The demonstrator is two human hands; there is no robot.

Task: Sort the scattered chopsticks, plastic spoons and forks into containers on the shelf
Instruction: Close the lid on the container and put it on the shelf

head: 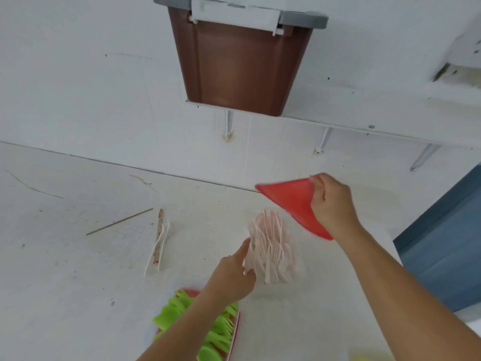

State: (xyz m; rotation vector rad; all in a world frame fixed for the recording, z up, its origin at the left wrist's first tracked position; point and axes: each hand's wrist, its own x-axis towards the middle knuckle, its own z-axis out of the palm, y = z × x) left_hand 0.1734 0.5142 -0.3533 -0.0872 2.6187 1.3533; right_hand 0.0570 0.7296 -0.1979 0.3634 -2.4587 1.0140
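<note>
My right hand (331, 203) grips a red plastic tray (291, 201) by its edge and holds it tilted above the table. Below it lies a blurred heap of pale pink plastic forks (272, 246). My left hand (234, 274) reaches to the heap's left side, forefinger stretched out and touching the forks. A second red tray (235, 332) near the bottom edge holds several green plastic spoons and forks (171, 311), partly hidden by my left forearm. Two white spoons (158, 252) and a chopstick (158, 235) lie at centre left. Another thin stick (119, 221) lies further left.
A brown bin with a grey lid (239, 63) stands on a white wall shelf (377, 118) above the table. The white table (65, 269) meets the wall at the back. A blue panel (442, 243) is at the right. Something yellow (369, 358) shows at the bottom edge.
</note>
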